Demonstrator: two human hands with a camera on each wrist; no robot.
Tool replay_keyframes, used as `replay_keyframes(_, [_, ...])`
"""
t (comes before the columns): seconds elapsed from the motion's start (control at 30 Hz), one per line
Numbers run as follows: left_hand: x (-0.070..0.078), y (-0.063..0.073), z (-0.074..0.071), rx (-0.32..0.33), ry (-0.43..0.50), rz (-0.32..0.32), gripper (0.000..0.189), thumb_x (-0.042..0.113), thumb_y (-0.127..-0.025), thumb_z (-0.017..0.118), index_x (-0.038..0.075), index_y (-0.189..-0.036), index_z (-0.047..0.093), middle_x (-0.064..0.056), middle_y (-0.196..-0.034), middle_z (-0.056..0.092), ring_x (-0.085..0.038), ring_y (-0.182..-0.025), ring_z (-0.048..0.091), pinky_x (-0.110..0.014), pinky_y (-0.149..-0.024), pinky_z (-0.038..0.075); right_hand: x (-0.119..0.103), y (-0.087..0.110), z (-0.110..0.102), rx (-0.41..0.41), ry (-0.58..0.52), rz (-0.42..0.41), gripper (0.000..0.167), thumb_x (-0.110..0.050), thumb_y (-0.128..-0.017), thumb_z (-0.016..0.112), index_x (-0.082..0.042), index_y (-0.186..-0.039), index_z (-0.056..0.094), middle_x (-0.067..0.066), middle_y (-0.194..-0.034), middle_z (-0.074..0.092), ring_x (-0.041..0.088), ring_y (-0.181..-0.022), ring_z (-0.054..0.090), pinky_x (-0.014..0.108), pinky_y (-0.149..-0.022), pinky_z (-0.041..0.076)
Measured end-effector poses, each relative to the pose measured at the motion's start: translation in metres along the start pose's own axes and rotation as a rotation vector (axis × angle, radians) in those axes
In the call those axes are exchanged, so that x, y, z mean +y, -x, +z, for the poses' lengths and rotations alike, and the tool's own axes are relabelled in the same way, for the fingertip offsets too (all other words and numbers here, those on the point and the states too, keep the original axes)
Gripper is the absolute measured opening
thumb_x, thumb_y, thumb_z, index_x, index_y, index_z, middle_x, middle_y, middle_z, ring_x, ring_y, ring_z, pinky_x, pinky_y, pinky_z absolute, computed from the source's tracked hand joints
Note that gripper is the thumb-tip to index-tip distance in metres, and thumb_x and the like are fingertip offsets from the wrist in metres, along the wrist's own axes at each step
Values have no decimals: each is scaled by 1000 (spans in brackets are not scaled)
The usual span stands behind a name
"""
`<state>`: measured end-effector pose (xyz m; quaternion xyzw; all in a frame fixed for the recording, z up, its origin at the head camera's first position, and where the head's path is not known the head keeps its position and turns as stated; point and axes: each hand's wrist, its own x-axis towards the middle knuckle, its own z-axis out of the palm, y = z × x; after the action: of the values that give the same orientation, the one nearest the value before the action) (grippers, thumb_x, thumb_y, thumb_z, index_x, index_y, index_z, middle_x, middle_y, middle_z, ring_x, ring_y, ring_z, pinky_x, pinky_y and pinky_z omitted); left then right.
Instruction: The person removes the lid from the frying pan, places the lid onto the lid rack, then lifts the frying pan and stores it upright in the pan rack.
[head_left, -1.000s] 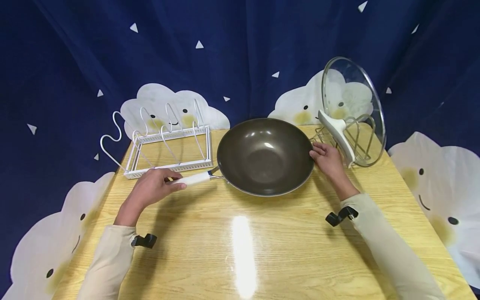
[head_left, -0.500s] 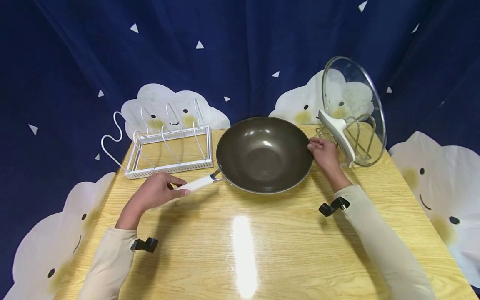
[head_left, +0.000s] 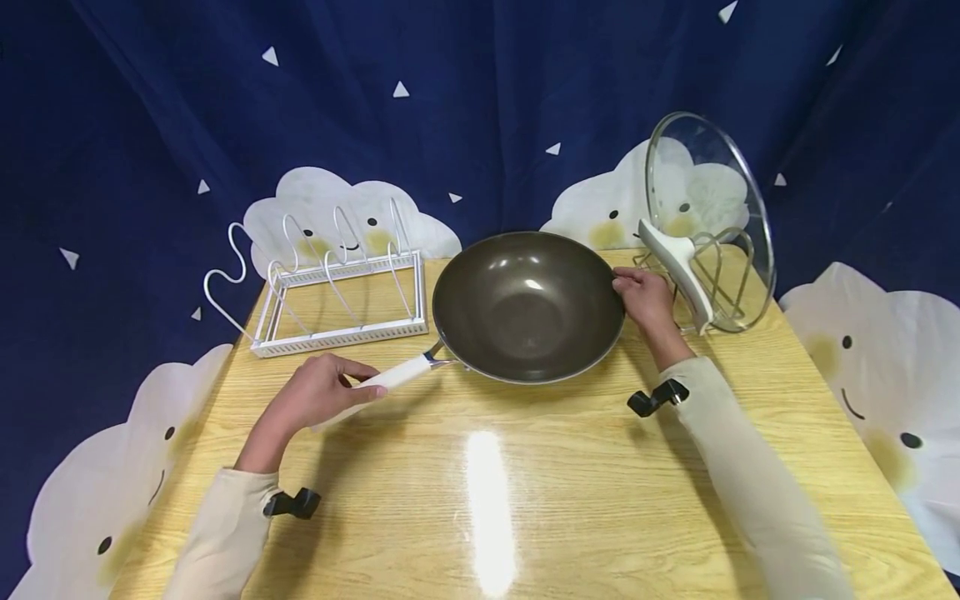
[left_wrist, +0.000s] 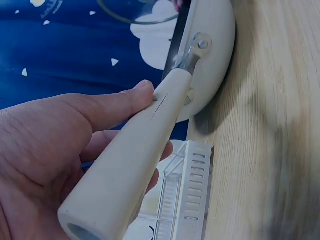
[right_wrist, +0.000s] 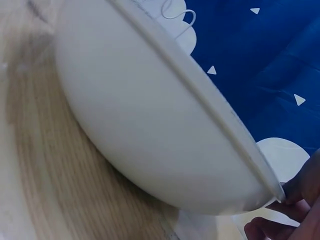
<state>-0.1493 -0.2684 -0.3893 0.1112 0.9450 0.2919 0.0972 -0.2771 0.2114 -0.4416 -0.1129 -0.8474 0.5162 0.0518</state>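
Observation:
A wok (head_left: 528,312), dark brown inside and cream outside, is at the middle of the table's far side. My left hand (head_left: 318,396) grips its cream handle (left_wrist: 132,155), thumb along the top and fingers curled beneath in the left wrist view. At the far right of the rim, my right hand (head_left: 647,302) pinches the wok's edge between thumb and fingers. The right wrist view shows the pale outer wall (right_wrist: 155,115) close over the wood, with the right fingers (right_wrist: 300,192) at the rim's tip.
A white wire rack (head_left: 341,333) stands left of the wok. On the right, a glass lid (head_left: 708,183) with a white handle leans upright in a metal wire stand (head_left: 738,275). A blue curtain (head_left: 480,108) with cloud prints hangs behind the wooden table (head_left: 397,500).
The wok has turned slightly: its handle and my left hand have come toward me and a little right, while my right hand has moved slightly away and left along with the rim.

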Motion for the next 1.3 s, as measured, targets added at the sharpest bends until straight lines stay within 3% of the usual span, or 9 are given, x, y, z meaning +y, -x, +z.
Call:
replay_keyframes(0.17, [4,2,2,-6,14,-26,36,38,-88,81,12,-113,80,0,-92,77,-11,-62,60,-30,-56,48,-2,-5,3,5,-34,38,36,-17,-104,56,-4,-137,64,17,-134,66,27,-124,60,24,-90,46])
replay_keyframes(0.3, [6,3,2,-27,45,-36,35,37,-88,81,12,-113,80,-1,-88,76,-12,-62,60,-31,-56,49,-3,-9,5,-7,-62,40,37,-16,-104,55,-3,-138,63,17,-136,65,27,-124,59,20,-88,45])
replay_keyframes(0.6, [7,7,7,-67,112,-45,34,37,-87,81,12,-111,81,-1,-88,75,-14,-67,62,-33,-61,50,-7,-20,15,28,-49,31,35,-14,-103,56,-3,-134,66,18,-132,67,26,-120,61,22,-85,47])
replay_keyframes(1.0, [5,5,21,-176,318,-37,33,31,-88,81,6,-108,78,-3,-88,71,-19,-78,62,-32,-65,53,-14,-33,16,10,10,1,33,-14,-103,56,-1,-131,68,20,-128,68,27,-111,62,19,-76,44])
replay_keyframes(1.3, [9,10,32,-207,398,-56,33,30,-88,80,3,-107,78,-4,-88,72,-18,-76,62,-30,-65,52,-16,-43,21,-1,9,-5,32,-13,-103,57,1,-129,68,21,-131,66,30,-119,59,23,-81,46])
